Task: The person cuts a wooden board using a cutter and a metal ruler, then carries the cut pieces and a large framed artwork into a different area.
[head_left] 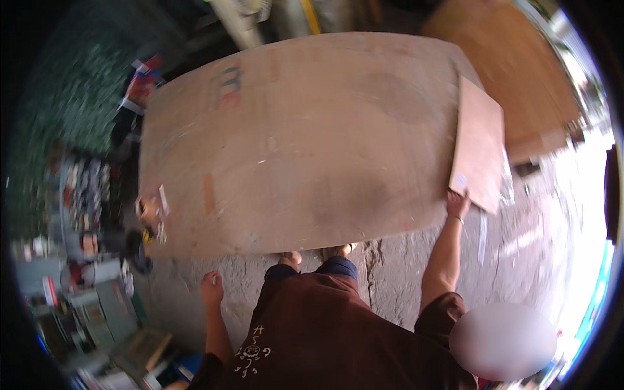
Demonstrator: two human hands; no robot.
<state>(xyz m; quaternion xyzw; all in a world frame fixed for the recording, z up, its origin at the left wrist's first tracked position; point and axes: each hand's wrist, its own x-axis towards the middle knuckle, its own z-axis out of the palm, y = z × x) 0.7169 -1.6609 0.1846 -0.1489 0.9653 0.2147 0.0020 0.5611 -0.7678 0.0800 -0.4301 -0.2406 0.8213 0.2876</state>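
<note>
A large brown plywood sheet [299, 136] lies flat in front of me as a work surface. At its right edge a smaller plywood board [480, 143] rests tilted, and my right hand [457, 204] grips that board's near corner. My left hand [212, 287] hangs low at my left side over the concrete floor [396, 273], holding nothing; its fingers look loosely curled, though the picture is blurred. My bare feet [318, 255] stand at the big sheet's near edge.
A small yellow tool [151, 218] lies on the big sheet's left near corner. Boxes and clutter [97, 305] crowd the floor at left. Another brown board [513, 71] lies at the far right. A pale post [237, 23] stands behind the sheet.
</note>
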